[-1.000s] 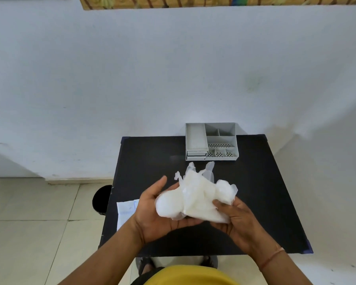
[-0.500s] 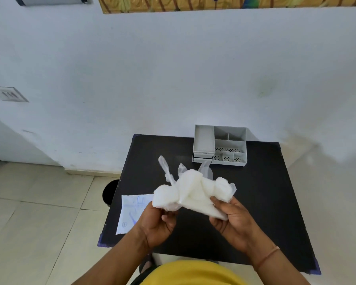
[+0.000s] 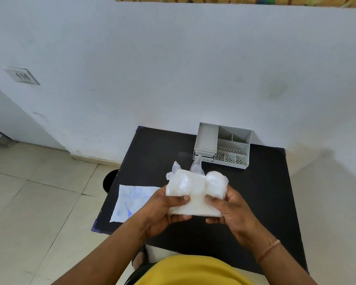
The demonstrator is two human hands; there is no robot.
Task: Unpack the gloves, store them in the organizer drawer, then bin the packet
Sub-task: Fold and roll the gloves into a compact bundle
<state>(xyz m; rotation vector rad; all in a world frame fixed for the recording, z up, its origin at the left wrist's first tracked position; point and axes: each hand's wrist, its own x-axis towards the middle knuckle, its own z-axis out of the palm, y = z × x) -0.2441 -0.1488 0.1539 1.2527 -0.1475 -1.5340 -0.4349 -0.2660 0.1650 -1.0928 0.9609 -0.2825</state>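
Observation:
A crumpled bundle of white translucent gloves (image 3: pixel 194 190) is held above the black table (image 3: pixel 261 194). My left hand (image 3: pixel 164 210) grips its left side, thumb on top. On the bundle's right side my right hand (image 3: pixel 228 206) does the same. Glove fingertips stick up from the top of the bundle. The flat white packet (image 3: pixel 132 199) with blue print lies on the table's left edge, partly over it. At the back of the table stands the grey organizer (image 3: pixel 224 148), its small drawers at the front left closed.
A dark round bin (image 3: pixel 109 180) stands on the tiled floor left of the table, mostly hidden by the table edge. The white wall is just behind the organizer. My yellow shirt (image 3: pixel 193 270) shows at the bottom.
The bundle has been pressed flatter and squarer between both hands, thumbs now on top. The view has swung further left, showing more floor and packet.

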